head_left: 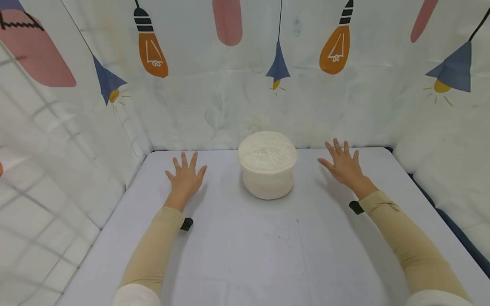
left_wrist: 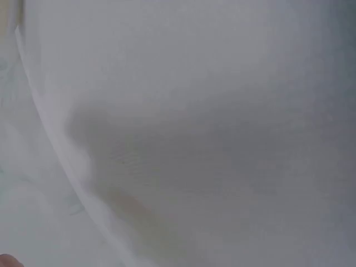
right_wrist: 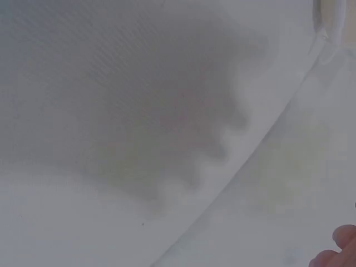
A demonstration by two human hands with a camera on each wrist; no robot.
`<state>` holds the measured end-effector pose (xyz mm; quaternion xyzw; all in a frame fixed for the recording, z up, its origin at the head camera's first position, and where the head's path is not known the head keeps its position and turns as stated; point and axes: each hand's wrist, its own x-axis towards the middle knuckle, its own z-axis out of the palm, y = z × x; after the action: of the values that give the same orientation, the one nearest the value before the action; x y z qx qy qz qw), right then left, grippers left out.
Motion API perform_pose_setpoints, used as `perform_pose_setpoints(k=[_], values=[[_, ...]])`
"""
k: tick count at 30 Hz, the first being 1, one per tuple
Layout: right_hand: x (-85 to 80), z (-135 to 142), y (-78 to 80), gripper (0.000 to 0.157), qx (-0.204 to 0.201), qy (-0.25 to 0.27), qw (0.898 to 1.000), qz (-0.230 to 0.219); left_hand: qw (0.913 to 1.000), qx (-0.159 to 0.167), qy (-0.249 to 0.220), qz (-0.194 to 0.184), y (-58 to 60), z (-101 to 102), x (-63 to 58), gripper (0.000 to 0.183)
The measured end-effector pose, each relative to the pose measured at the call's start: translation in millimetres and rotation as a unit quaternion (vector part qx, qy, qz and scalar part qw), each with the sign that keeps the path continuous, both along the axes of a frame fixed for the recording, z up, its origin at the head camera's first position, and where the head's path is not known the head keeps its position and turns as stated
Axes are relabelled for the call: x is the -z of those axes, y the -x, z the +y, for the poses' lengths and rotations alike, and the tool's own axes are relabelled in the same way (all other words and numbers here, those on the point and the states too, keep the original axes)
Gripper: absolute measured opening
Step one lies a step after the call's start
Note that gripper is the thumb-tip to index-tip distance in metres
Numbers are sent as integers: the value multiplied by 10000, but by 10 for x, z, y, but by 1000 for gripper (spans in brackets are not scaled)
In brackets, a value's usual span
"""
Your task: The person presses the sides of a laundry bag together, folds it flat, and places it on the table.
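A cream, round, soft-looking item (head_left: 268,185) with a fine mesh top and a pinched-in waist stands upright at the back middle of the white table. Its exact kind is unclear. To its left, my left hand (head_left: 185,180) is held over the table with fingers spread, holding nothing. On the other side, my right hand (head_left: 346,168) is likewise spread and bare, apart from the item. Only a fingertip (left_wrist: 10,261) shows in the left wrist view. Two blurred fingertips (right_wrist: 344,238) appear at the lower right corner of the right wrist view.
The white-covered table (head_left: 245,255) meets a fabric wall (head_left: 191,110) printed with lamps and bulbs along its back edge. White fabric also rises on the left and right sides. A few small brownish specks (head_left: 284,238) lie near the table's middle.
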<state>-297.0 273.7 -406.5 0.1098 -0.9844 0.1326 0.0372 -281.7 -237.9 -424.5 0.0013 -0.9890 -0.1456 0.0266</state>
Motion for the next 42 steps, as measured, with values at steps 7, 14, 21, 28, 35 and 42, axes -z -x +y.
perform_pose_setpoints(k=[7, 14, 21, 28, 35, 42], values=[[-28, -12, -59, 85, -73, 174, 9998, -9, 9994, 173, -220, 218, -12, 56, -41, 72], [-66, -60, -112, 87, -210, 438, 9988, 73, 9973, 339, -437, 482, -39, 170, -102, 69], [-138, -145, -162, 85, -378, 585, 9976, 40, 9943, 501, -740, 584, -83, 321, -177, 70], [-180, -224, -213, 83, -532, 611, 9967, -21, 9900, 668, -1091, 595, -124, 439, -197, 70], [-210, -264, -241, 83, -609, 745, 9954, -32, 9860, 746, -1316, 700, -138, 505, -217, 67], [-275, -325, -251, 84, -684, 924, 9934, 20, 9753, 821, -1852, 878, -135, 542, -239, 64]])
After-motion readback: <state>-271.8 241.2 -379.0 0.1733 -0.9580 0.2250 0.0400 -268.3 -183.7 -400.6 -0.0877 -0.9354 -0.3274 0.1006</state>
